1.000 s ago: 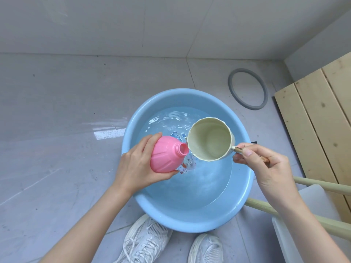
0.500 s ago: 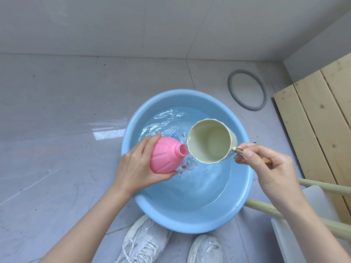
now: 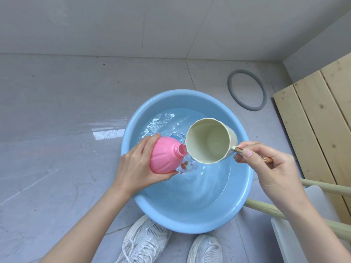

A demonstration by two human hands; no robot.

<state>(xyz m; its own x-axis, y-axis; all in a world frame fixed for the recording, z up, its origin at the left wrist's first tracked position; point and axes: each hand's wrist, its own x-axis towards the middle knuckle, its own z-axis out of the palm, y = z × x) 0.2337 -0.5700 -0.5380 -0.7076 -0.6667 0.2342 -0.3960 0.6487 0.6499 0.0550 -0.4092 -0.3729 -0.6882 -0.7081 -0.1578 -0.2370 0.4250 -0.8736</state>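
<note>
Two hands work over a round, smooth blue plastic basin (image 3: 245,202) of rippling water on glossy grey floor tiles. Left hand (image 3: 136,166) has fingers and thumb curled round a ribbed, bulbous pink plastic bottle (image 3: 164,155), tilted, its threaded neck touching the rim of a faceted cream ladle cup (image 3: 209,141). Right hand (image 3: 269,168) pinches the cup's thin metal-and-wood handle (image 3: 239,150); no readable writing shows.

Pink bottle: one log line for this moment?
left hand: grips pink bottle | right hand: holds cream cup, rim at bottle mouth | blue basin: water inside
</note>
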